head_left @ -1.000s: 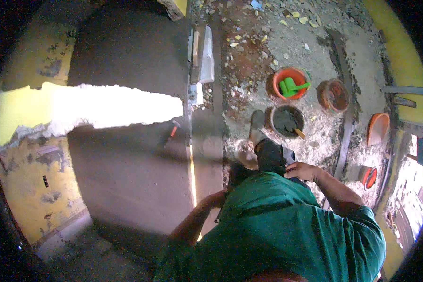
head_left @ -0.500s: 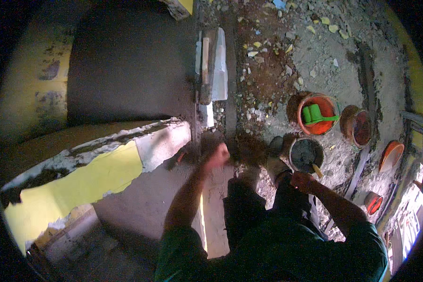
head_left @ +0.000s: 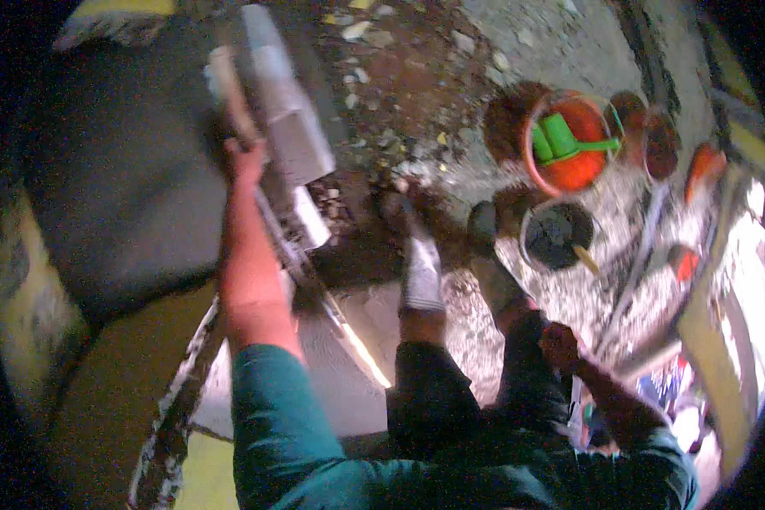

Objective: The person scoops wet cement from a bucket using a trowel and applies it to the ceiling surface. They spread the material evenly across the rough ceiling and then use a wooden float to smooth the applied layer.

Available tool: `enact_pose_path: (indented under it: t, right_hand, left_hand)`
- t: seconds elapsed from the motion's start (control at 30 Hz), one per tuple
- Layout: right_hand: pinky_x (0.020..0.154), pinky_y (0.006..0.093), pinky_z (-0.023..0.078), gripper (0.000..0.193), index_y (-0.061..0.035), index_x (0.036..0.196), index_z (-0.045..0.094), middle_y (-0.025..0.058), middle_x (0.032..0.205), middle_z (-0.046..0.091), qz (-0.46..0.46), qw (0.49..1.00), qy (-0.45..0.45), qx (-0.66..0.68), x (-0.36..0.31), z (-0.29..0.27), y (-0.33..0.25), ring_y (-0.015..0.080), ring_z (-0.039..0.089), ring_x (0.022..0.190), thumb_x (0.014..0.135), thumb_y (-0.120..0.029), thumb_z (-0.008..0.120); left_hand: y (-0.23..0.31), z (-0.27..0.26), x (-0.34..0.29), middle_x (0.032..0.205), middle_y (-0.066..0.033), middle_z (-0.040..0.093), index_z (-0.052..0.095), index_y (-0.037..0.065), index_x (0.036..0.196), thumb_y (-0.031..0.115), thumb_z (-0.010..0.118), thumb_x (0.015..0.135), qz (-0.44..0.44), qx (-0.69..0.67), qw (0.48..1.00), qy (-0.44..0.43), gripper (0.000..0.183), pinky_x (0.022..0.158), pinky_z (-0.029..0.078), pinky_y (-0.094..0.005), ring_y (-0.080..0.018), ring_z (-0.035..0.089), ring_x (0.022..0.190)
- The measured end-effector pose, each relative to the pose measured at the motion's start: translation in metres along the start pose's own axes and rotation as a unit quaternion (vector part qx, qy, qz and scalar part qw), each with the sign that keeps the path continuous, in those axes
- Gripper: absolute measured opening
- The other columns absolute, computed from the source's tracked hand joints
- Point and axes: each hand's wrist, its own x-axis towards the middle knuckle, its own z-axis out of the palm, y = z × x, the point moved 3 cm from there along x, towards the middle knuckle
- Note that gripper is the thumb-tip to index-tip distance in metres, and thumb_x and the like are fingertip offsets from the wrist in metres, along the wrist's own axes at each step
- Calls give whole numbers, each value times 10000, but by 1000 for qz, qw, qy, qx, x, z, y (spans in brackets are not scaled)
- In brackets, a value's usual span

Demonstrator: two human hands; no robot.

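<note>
My left hand (head_left: 245,160) is stretched far forward at the upper left. Its fingers close, blurred by motion, around the near end of a pale wooden handle (head_left: 232,93), which seems to belong to a long flat tool. Beside the handle lies a long whitish block (head_left: 291,119) with a smaller white piece (head_left: 312,218) at its near end. To the left spreads a smooth dark grey surface (head_left: 136,161). My right hand (head_left: 559,347) is a closed fist resting by my right knee, with nothing visible in it.
A bucket of grey mix (head_left: 557,231) with a wooden-handled tool (head_left: 586,258) stands by my right foot. Behind it, an orange bucket (head_left: 580,180) holds a green scoop (head_left: 561,138). More buckets stand further right. Rubble (head_left: 416,102) litters the ground ahead.
My left hand has reached forward and left to the wooden handle. The view has turned, so the surface and block now appear further left. My right fist stays by the knee.
</note>
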Motion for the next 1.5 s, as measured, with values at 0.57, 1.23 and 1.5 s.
enact_pose_path:
  t: [0.57, 1.23, 1.5]
  right_hand:
    - [648, 381, 480, 231, -43, 850, 581, 131, 764, 602, 37, 948, 117, -295, 24, -5, -12, 245, 598, 724, 829, -273, 570]
    - [948, 503, 399, 618, -133, 1261, 472, 178, 1179, 552, -441, 564, 4, -698, -12, 127, -156, 376, 511, 1124, 708, -269, 713]
    - [676, 476, 517, 488, -91, 1170, 502, 195, 856, 645, -472, 592, -10, -653, 25, 155, -69, 366, 636, 761, 713, -169, 654]
  left_hand:
    - [-37, 37, 46, 1017, -190, 618, 591, -19, 1055, 274, 723, 736, -12, 1, 999, 53, 453, 821, 488, -427, -347, 601, 912]
    - [174, -137, -514, 956, -59, 542, 571, 84, 970, 115, 653, 699, 338, -131, 928, -83, 285, 814, 396, -391, -241, 521, 957]
    - [169, -149, -609, 1072, -74, 535, 571, 107, 1099, 123, 654, 716, 229, -159, 955, 100, 392, 904, 344, -447, -256, 488, 1042]
